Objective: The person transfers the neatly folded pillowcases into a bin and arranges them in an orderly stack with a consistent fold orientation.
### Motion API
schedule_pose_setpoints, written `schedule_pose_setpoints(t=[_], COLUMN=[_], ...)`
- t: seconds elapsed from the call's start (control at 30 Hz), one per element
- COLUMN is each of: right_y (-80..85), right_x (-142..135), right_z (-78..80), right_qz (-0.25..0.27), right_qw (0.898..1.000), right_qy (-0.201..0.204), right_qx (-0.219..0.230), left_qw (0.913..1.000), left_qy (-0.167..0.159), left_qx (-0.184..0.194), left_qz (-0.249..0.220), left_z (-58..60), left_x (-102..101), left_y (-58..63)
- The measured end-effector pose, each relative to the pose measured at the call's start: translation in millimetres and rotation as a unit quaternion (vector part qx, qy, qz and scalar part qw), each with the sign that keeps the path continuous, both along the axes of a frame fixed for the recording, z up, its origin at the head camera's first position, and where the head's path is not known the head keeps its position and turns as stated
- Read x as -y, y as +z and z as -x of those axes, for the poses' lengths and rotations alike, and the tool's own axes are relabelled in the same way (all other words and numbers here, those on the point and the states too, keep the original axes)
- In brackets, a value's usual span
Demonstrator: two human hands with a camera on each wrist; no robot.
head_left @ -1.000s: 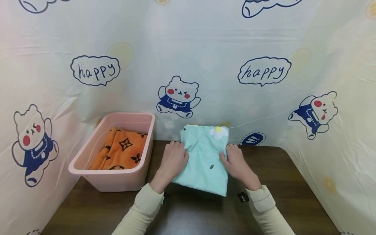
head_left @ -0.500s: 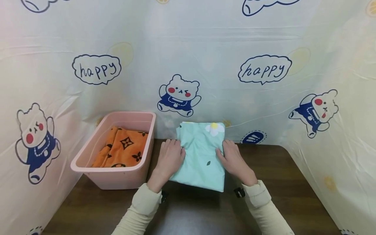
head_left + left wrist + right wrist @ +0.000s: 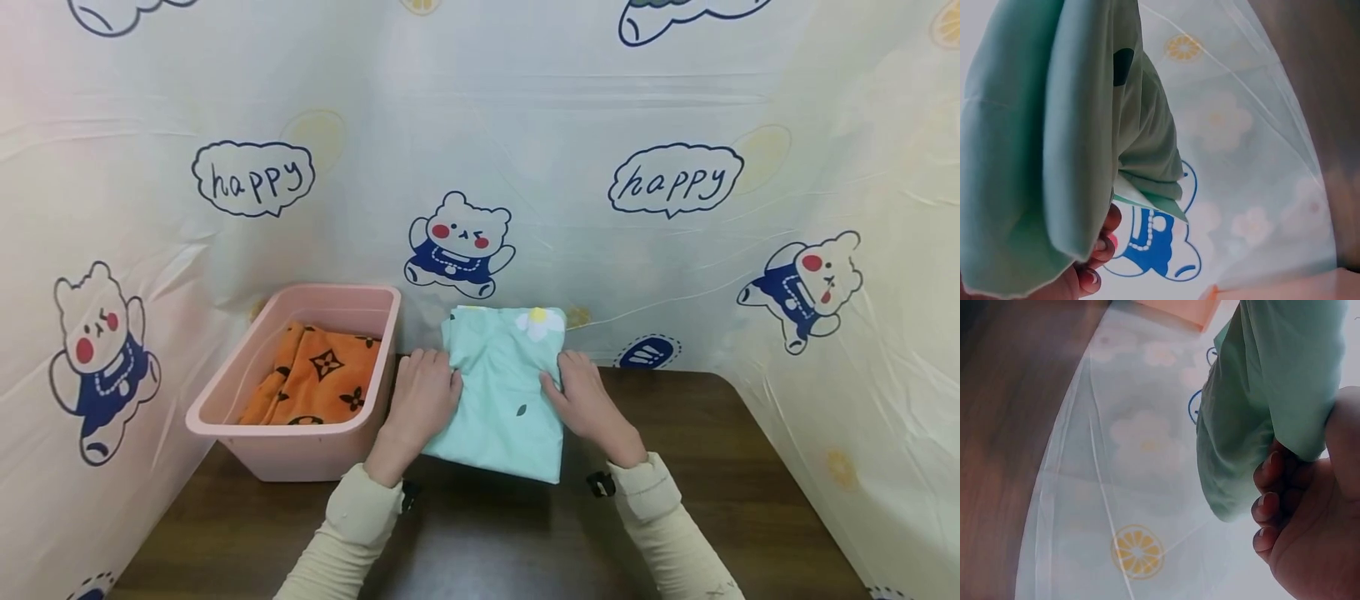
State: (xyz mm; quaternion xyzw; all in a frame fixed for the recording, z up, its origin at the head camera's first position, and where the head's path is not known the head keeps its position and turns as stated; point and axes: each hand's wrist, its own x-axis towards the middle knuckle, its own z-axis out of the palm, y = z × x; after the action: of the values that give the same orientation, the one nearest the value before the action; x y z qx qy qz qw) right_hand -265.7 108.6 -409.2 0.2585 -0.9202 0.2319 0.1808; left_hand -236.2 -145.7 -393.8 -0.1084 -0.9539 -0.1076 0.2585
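Observation:
A folded mint-green cloth [image 3: 502,392] with a white daisy and a small dark leaf print hangs between the two hands, raised over the table. My left hand [image 3: 423,392] grips its left edge, thumb on the near face. On the opposite edge my right hand [image 3: 588,398] grips it the same way. In the left wrist view thick folds of the cloth [image 3: 1079,125] hang over the curled fingers [image 3: 1104,247]. The right wrist view shows curled fingers [image 3: 1267,506] under the cloth's edge [image 3: 1297,375].
Left of the cloth stands a pink plastic bin [image 3: 300,454] holding a folded orange cloth [image 3: 330,375] with black motifs. The dark wooden table [image 3: 712,483] is backed by a pale printed curtain [image 3: 555,125] that also hangs along both sides.
Both hands have shifted left together, carrying the mint cloth slightly closer to the pink bin. Their grip on it looks the same. The head view has turned a little.

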Motion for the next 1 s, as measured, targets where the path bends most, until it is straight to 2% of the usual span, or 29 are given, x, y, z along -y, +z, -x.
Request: schedule_pose_setpoints(t=[0.23,0.57,0.83,1.0], right_y=[5.9,13.9,18.1,23.2], right_x=[8.1,18.9,27.2,31.7], right_z=[1.2,0.9,2.1,3.7], right_qz=[0.006,0.030,0.041,0.040], right_qw=[1.000,0.999,0.998,0.997], right_qy=[0.010,0.033,0.045,0.055], right_qx=[0.010,0.017,0.032,0.027], left_qw=[0.9999,0.9993,0.9998,0.9997], left_qy=[0.012,0.016,0.013,0.017], left_qx=[0.005,-0.025,-0.009,-0.011], left_qz=[-0.001,0.021,0.008,0.011], left_z=[-0.4,-3.2,-3.5,-2.1], left_x=[6.0,19.1,28.3,33.4], left_y=[5.4,16.8,23.6,29.5])
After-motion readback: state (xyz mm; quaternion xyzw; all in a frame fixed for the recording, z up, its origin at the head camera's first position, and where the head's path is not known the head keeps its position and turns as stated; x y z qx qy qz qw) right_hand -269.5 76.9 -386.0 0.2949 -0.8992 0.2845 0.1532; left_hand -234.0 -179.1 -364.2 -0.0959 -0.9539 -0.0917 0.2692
